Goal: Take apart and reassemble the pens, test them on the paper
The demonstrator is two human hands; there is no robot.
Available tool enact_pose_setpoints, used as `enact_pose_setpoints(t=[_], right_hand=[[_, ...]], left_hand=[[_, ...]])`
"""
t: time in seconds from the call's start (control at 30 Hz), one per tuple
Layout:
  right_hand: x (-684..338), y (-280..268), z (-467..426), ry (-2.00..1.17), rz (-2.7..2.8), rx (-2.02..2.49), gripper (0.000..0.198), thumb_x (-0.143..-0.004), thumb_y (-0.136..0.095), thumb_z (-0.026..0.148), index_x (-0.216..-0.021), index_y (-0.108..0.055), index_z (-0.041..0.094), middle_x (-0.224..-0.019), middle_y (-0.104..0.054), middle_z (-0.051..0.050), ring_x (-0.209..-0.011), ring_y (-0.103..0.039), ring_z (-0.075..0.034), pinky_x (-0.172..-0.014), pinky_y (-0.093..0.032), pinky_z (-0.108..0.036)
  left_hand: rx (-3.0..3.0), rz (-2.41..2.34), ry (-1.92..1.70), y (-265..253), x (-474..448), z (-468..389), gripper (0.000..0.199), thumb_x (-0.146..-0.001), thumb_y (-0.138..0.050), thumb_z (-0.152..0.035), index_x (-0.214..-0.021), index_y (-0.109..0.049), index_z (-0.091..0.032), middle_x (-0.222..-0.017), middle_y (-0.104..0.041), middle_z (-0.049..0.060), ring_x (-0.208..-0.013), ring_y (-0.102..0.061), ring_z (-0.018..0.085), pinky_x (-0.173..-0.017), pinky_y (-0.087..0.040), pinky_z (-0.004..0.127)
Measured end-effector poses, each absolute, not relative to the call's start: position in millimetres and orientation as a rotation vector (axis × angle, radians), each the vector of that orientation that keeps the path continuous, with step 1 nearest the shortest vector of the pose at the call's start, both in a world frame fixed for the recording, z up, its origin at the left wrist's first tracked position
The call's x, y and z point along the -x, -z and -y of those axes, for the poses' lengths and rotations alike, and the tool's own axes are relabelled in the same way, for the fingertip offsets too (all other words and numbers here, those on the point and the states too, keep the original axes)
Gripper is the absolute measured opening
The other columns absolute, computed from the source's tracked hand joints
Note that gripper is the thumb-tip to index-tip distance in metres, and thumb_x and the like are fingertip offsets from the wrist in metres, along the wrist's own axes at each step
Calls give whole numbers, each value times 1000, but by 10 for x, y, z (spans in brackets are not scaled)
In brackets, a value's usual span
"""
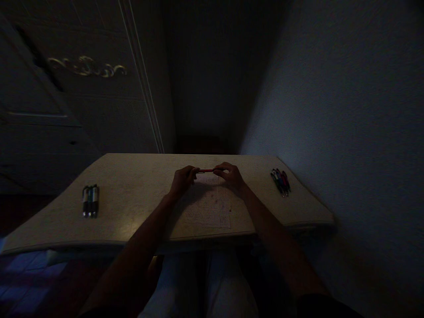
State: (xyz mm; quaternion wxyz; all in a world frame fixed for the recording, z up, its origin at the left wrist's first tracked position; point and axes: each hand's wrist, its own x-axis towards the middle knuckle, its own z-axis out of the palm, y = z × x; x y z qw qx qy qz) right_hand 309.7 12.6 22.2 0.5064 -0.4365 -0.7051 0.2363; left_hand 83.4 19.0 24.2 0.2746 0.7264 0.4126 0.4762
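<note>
A slim red pen (207, 170) is held level above the table, one end in each hand. My left hand (183, 180) is closed on its left end, and my right hand (231, 175) pinches the right end between thumb and fingers. Below the hands lies a creased sheet of paper (208, 212) with faint marks on it. The picture is dark, so fine detail on the pen and the paper is hard to make out.
Several pens (90, 201) lie side by side on the left of the pale table (132, 176). Another group of pens (281, 182) rests at the right, near the wall (347, 132). A cabinet with ornate trim (88, 67) stands behind at the left.
</note>
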Motion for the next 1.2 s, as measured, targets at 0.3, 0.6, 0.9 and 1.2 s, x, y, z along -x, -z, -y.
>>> enact_pose_setpoints(t=[0.3,0.6,0.9,1.2], right_hand=[[-3092,-260,-97,-620,1707,993,16,-75,-76,37,-83,-75,22,-87,-69,-4,-87,-63,-19,-84,-47,-34],[-3094,-236,-111,-654,1566,1075,19,-77,-72,37,-79,-74,18,-82,-69,-4,-80,-62,-18,-77,-46,-31],[-3093,-243,-101,-658,1620,1077,21,-75,-74,39,-79,-74,19,-82,-69,-4,-80,-62,-18,-77,-47,-32],[-3157,-193,-166,-755,1650,1035,20,-73,-75,36,-85,-74,20,-89,-69,-4,-85,-63,-19,-81,-47,-33]], left_hand=[[-1800,-1315,-1146,-297,-830,-134,65,-88,-43,-67,-45,-48,-18,-37,-45,-1,-37,-46,10,-42,-32,22],[-1686,-956,-1159,-196,-843,-213,69,-79,-61,-63,-129,-51,-17,-89,-69,6,-55,-61,12,-49,-46,22],[-1865,-1076,-1180,-203,-820,-223,44,-83,-56,-59,-80,-66,-15,-58,-61,1,-51,-56,13,-51,-44,23],[-1735,-1190,-1231,-239,-818,-202,55,-87,-49,-62,-59,-59,-16,-46,-52,0,-42,-49,11,-43,-36,22]])
